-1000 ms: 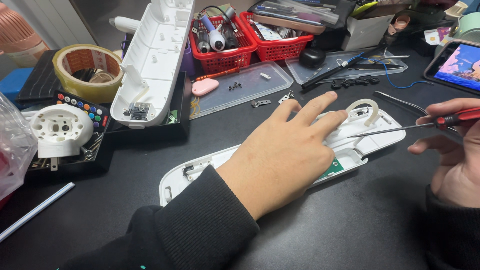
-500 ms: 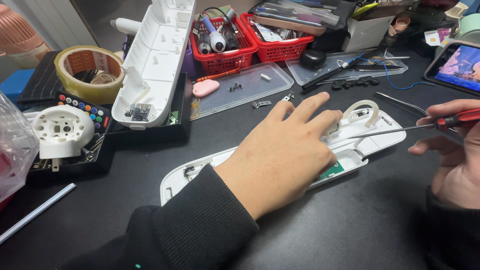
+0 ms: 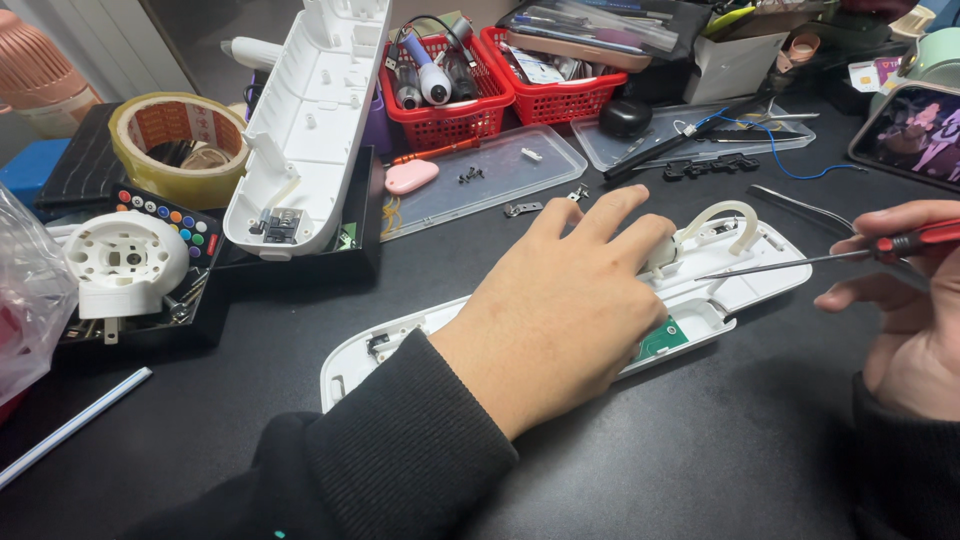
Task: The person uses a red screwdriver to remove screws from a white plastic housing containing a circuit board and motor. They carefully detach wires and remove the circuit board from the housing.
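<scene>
My left hand (image 3: 570, 300) lies flat, fingers spread, on a long white plastic device shell (image 3: 760, 285) that rests on the black table. A green circuit board (image 3: 660, 340) shows at the shell's near edge, and a white arched part (image 3: 725, 215) stands on its far end. My right hand (image 3: 915, 300) grips a red-handled screwdriver (image 3: 905, 243) whose thin shaft reaches left, its tip beside my left fingertips over the shell.
A second white shell half (image 3: 305, 120) leans on a black box. Tape roll (image 3: 175, 140) and white round part (image 3: 125, 262) at left. Two red baskets (image 3: 445, 120) of tools, clear trays (image 3: 500, 170) with screws, and a phone (image 3: 915, 135) at right.
The view has shifted slightly; the screwdriver tip sits a little closer to my left fingertips. Both hands keep their hold.
</scene>
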